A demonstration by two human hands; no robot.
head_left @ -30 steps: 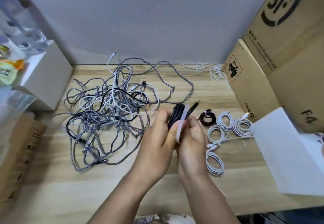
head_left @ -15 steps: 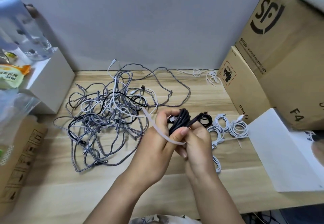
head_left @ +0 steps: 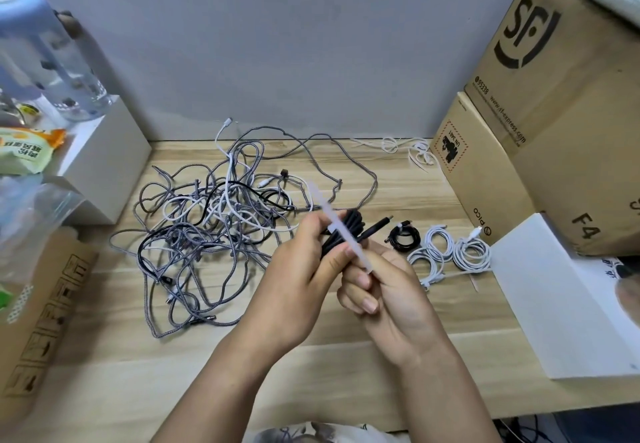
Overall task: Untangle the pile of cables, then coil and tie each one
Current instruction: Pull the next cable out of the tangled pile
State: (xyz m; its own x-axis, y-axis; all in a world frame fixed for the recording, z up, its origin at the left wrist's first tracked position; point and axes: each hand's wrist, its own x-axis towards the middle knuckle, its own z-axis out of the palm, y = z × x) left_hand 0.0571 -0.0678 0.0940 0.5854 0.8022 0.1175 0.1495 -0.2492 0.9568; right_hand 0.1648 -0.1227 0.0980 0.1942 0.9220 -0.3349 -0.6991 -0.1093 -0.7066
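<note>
The hands [head_left: 346,279] hide most of the black cable [head_left: 346,231], perhaps coiled.

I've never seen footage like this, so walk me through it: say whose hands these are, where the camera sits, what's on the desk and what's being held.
No machine here: a person wears a camera on the head, looking down at their own hands. The left hand grips a coiled black cable, and a white tie strip lies across it, its lower end at the right hand. On the wooden desk lies a tangled pile of cables. Right of the hands sit finished coils: one black, several white. Cardboard boxes stand at the right.
</note>
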